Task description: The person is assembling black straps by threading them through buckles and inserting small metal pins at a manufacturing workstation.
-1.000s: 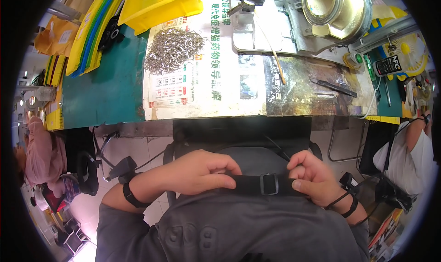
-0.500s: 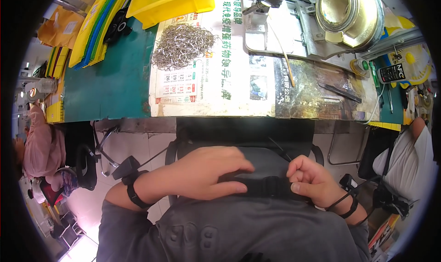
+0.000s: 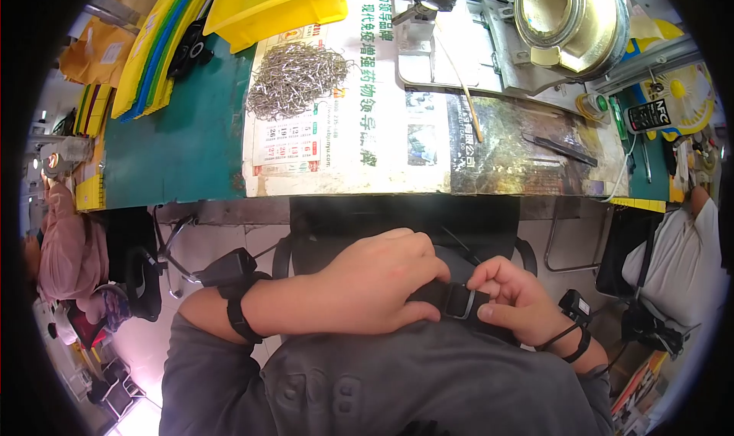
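Workbench up top, lap down below, and the action sits low in the frame. Starting at the left edge: a stack of yellow and green folders (image 3: 153, 50) leans over the green cutting mat (image 3: 180, 141), and a co-worker in pink (image 3: 65, 245) is tucked off to the side near the floor. Moving in, a heap of small metal clips (image 3: 294, 76) lies on the newspaper sheet (image 3: 352, 130) that covers the bench.

Now the hands. The left hand (image 3: 375, 283), with a black wristband (image 3: 237, 313) on its wrist, is curled over the black webbing strap (image 3: 432, 294), fingers wrapped down and gripping it. Just beside it, touching, the right hand (image 3: 516, 306) pinches the strap at the metal slide buckle (image 3: 459, 302), thumb on top. Both hands are closed on that strap, close together, over the person's grey-clad lap just below the bench edge.

That strap looks soft and floppy, light, and likely to slip through the buckle unless held taut; the buckle is the one stiff part, so I'd judge the sound grip is flat webbing on one side and the buckle frame on the other.

Carrying on right: a brass-coloured round machine part (image 3: 569, 19) sits at the top, a thin dark tool (image 3: 562, 149) lies on the stained patch of paper, and another person in a white shirt (image 3: 677, 252) sits at the far right.
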